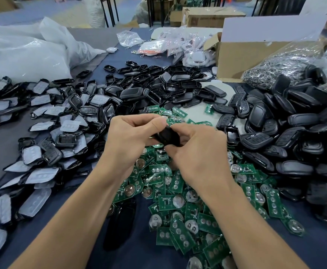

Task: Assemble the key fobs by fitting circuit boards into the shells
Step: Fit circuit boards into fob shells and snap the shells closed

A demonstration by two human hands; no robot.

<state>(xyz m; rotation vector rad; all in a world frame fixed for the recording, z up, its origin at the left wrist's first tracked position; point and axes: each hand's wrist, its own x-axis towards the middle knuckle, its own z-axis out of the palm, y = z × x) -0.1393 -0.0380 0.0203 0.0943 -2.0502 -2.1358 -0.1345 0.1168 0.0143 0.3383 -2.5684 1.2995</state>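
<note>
Shell (166, 135), black and glossy, is held up between both hands just above the heap of boards (178, 200), near the middle of the tabletop (135, 256). The left hand (131, 136) grips its left end, thumb on top and the other fingers (155, 125) curled under. The right hand (199, 152) closes on the right end, its fingers (171, 148) bent round the lower edge. Both sets of fingers are clamped on the shell; whether a board already sits inside it I cannot tell.

The green boards lie loose and overlapping under and in front of the hands, many showing round silver cells or button contacts. Beyond the hands is a spread of open black frames (158, 88). To the left lies a heap of shell halves with pale grey pads (42, 171) facing up. To the right, closed black fobs (294, 133) are piled thick.

Farther back on the right stands an open cardboard box (246, 55), with a clear bag of metal rings (281, 68) leaning at its front. Small clear packets (178, 45) lie beside the box, and big white plastic bags (22, 55) fill the far left.
</note>
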